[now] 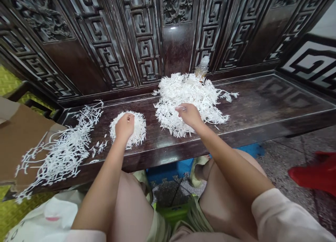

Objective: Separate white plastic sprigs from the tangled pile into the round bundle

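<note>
While bare white branching stems [68,151] lie left of the fingers, the left hand [124,127] curls its own over a round sprig pile [139,130]; rightward, the right hand [190,114] curls over a larger sprig heap [187,89]. Whether either pinches anything, I cannot tell.

This looks like a home, probably a sitting room: across the upper half of the frame runs a glossy dark-wood settle, with a backrest [177,42] carved in fretwork and foliage, a long polished seat [262,98] and a fretwork armrest [304,61] at right; pale yellow slippers [194,173] rest over speckled floor tiles [285,152] at lower centre
</note>
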Action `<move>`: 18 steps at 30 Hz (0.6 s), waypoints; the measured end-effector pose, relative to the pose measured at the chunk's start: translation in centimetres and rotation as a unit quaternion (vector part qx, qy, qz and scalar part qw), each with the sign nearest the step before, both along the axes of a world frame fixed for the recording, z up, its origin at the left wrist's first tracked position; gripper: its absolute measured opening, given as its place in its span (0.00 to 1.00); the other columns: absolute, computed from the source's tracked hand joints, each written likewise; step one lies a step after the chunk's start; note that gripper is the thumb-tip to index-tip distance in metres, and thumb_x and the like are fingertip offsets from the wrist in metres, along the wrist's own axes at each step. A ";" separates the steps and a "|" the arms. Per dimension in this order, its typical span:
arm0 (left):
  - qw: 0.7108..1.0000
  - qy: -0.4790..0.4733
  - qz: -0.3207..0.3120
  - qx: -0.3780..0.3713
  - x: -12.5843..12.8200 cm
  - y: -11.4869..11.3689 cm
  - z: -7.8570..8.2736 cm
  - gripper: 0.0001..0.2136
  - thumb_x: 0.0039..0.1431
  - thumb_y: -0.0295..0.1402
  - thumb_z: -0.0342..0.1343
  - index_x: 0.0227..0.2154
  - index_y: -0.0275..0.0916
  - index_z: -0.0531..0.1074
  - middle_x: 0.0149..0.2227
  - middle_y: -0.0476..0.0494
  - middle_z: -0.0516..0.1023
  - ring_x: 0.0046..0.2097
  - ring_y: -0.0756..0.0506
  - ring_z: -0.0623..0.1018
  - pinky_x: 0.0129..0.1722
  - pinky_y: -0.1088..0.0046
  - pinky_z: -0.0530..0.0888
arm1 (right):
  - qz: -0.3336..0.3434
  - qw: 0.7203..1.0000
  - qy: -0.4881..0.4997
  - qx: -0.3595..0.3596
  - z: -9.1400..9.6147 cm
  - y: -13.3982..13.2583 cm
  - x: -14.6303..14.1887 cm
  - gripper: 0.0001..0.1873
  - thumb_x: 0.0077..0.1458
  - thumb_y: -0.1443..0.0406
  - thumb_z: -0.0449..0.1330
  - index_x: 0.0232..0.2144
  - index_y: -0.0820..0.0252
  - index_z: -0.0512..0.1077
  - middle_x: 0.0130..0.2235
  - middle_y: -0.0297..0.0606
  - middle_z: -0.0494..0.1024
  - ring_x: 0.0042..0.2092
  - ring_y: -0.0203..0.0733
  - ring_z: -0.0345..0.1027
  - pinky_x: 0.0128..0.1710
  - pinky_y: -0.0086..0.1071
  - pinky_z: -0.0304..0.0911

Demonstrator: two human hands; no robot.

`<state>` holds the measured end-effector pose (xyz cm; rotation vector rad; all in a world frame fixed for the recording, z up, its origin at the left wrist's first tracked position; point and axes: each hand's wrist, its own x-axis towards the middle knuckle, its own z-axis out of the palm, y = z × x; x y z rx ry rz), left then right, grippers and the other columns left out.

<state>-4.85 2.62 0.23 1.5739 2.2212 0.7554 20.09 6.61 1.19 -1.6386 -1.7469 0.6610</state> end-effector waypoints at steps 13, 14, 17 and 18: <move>0.994 0.089 0.057 0.009 -0.3 1.0 -2.3 0.10 0.49 0.34 0.46 0.33 0.40 0.69 0.39 0.42 0.70 0.41 0.43 0.69 0.40 0.66 0.64 | 0.060 0.998 0.001 0.020 2.0 -2.2 -2.0 0.16 0.49 0.57 0.49 0.18 0.60 0.66 0.22 0.34 0.69 0.26 0.36 0.60 0.28 0.28 0.52; 0.998 0.054 0.012 0.025 0.6 0.7 -1.8 0.11 0.51 0.36 0.43 0.32 0.40 0.69 0.38 0.43 0.71 0.39 0.44 0.70 0.39 0.68 0.64 | 0.061 0.998 -0.004 0.021 2.1 -2.3 -2.0 0.16 0.49 0.57 0.49 0.19 0.60 0.67 0.22 0.34 0.70 0.26 0.36 0.61 0.28 0.28 0.52; 0.987 -0.050 -0.151 0.013 3.6 -0.6 -0.5 0.17 0.55 0.43 0.37 0.30 0.40 0.69 0.31 0.47 0.72 0.33 0.48 0.70 0.34 0.72 0.65 | 0.054 0.998 -0.015 0.019 2.3 -2.4 -2.1 0.15 0.49 0.57 0.49 0.21 0.60 0.68 0.24 0.35 0.71 0.27 0.36 0.61 0.29 0.28 0.52; 0.980 -0.058 -0.188 0.006 4.5 -1.1 -0.2 0.19 0.55 0.45 0.36 0.28 0.40 0.69 0.28 0.47 0.71 0.31 0.48 0.70 0.33 0.73 0.65 | 0.052 0.998 -0.016 0.020 2.3 -2.4 -2.2 0.15 0.49 0.57 0.49 0.22 0.60 0.68 0.25 0.36 0.72 0.27 0.37 0.62 0.29 0.28 0.52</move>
